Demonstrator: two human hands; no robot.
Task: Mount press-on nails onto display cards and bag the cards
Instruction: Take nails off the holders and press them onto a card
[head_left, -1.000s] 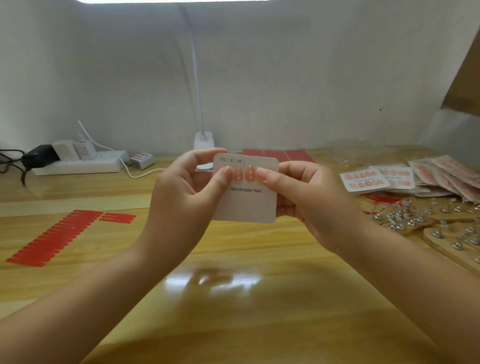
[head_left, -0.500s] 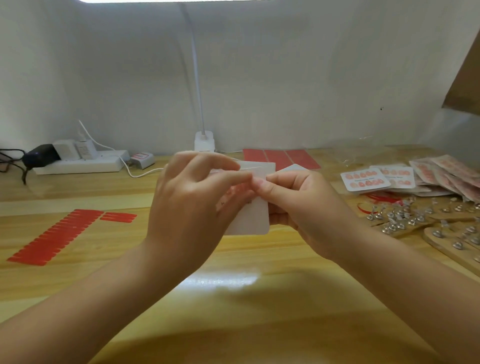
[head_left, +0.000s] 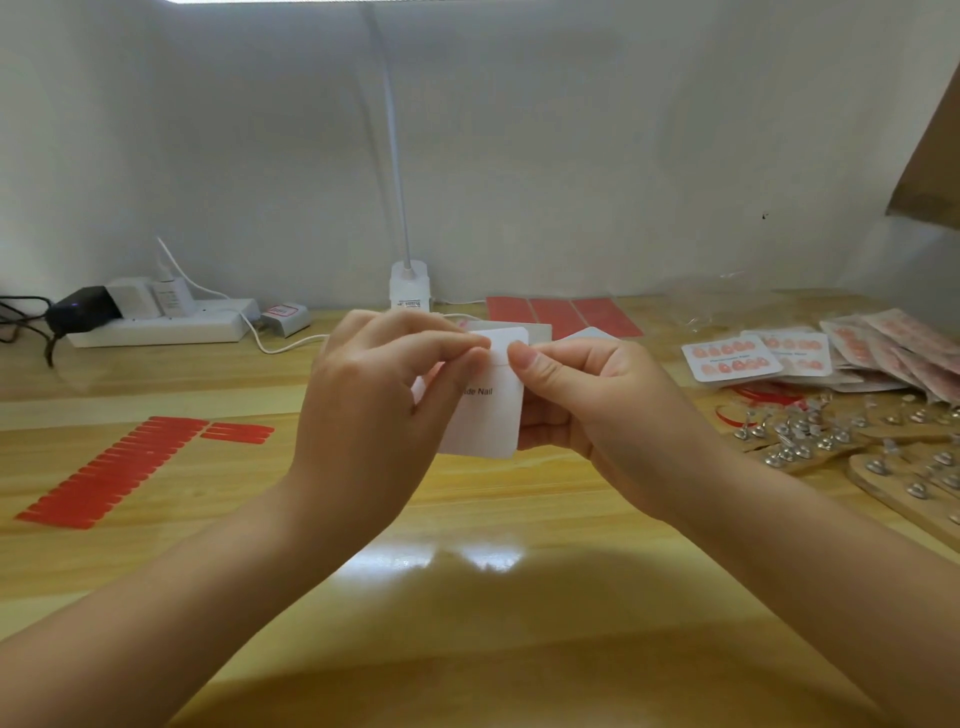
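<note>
Both hands pinch the white display card above the desk: left hand, right hand. Press thumbs firmly, keeping the card flat, unbent.

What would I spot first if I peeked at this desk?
Two hands, left and right, pinching a small white paper card mid-desk. Next, the slanting row of bright red strips on the left, and shiny silver-tipped wooden sticks on the right.
</note>
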